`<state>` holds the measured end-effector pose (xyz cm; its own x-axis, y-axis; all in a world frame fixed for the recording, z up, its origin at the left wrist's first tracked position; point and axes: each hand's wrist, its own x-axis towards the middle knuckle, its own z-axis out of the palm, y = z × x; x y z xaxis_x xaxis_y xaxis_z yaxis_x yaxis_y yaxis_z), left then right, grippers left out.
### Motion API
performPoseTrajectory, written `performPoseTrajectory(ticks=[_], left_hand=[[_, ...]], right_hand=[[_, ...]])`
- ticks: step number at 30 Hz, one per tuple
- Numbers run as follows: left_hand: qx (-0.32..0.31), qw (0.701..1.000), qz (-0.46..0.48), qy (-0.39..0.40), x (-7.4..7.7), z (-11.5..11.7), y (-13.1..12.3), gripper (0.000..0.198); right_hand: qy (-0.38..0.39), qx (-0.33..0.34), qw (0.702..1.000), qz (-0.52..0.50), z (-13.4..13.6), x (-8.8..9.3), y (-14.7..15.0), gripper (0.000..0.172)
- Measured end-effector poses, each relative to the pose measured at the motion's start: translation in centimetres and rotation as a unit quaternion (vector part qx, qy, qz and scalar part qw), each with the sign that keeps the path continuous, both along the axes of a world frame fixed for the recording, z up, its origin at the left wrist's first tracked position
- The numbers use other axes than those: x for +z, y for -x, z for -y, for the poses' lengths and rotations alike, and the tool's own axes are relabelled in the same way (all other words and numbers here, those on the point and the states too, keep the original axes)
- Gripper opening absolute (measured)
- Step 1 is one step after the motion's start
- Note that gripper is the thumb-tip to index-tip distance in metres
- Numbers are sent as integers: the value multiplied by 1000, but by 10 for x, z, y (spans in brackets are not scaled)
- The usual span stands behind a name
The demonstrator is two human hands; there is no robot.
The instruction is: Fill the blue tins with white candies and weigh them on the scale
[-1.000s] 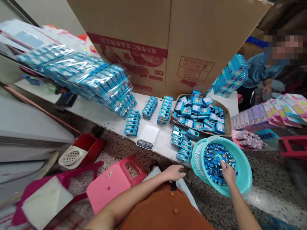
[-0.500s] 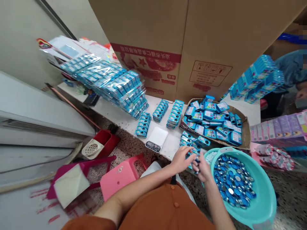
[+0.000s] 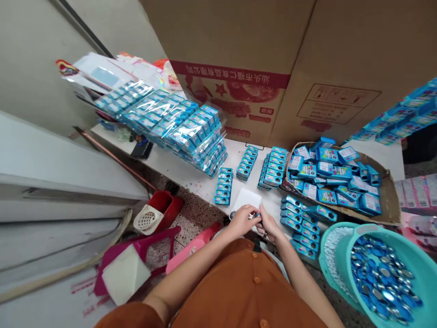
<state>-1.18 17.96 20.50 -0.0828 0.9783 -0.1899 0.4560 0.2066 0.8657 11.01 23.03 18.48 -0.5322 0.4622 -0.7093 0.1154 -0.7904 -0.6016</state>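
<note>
My left hand and my right hand meet at the front edge of the white kitchen scale. Between their fingertips is a small dark-blue and silver round tin, mostly covered by the fingers. The right hand's curled fingers also seem to hold one or more such tins, partly hidden. To the right of the hands lie rows of small blue boxes with round holes in their ends. Another row of blue boxes stands left of the scale.
A cut-down carton holds a heap of blue boxes. At right, a turquoise basin holds many blue-silver tins, beside a tub of white pellets. Plastic-wrapped box stacks stand at left. A large cardboard carton rises behind the table.
Both hands have moved left, from beside the basin to the front of the scale, still close together around the tin. The view has turned, shifting the table's things.
</note>
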Motion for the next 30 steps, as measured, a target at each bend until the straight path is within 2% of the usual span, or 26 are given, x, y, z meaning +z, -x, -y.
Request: performPoseTrajectory(ticks=[3,6,9,11,13,15,18,24,30], left_hand=[[54,998,17,2,-21,-25,50,13],[82,995,-58,-10,-56,-72,102,11],[30,985,-165,-42,-97,-131,139,11],[-17,973,-223,-57,-122,-162,152,13],[-70,959,-265,-66,-141,-181,156,16],[-122,946,-289,-81,-154,-186,158,19],[-170,930,-305,-117,-162,-179,160,25],[-230,904,-340,-117,-158,-157,160,41],[-303,873,-371,-88,-158,-163,161,48]], right_hand=[[32,-67,997,16,-8,-8,35,59],[73,-140,987,12,-10,-19,49,53],[92,-212,973,13,4,-35,48,42],[94,-255,962,22,19,-45,44,33],[91,-294,950,47,34,-53,42,28],[88,-323,938,84,43,-57,41,27],[87,-338,930,118,44,-59,42,34],[43,-340,935,95,13,-58,51,45],[23,-337,938,83,-25,-53,65,46]])
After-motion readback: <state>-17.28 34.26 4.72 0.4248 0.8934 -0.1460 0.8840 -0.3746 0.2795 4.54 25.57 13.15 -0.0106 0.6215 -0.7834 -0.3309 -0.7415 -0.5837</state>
